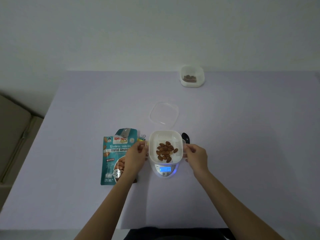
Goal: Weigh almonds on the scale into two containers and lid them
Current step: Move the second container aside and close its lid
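A white square container (165, 135) with several almonds (165, 151) in it sits on a small white scale (165, 171), whose blue display reads 20. My left hand (136, 154) pinches the container's left tab. My right hand (196, 155) pinches its right tab. A clear lid (164, 114) lies flat on the table just behind the scale. A second container (192, 76), lidded and holding almonds, stands at the far right of the table. The teal roasted almond bag (114, 156) lies left of the scale, partly under my left hand.
A black spoon (185, 137) lies right of the container, partly hidden by it. Small binder clips (142, 137) lie between bag and container. The lilac table (86, 110) ends at a white wall behind; a beige seat (13, 135) stands off the left edge.
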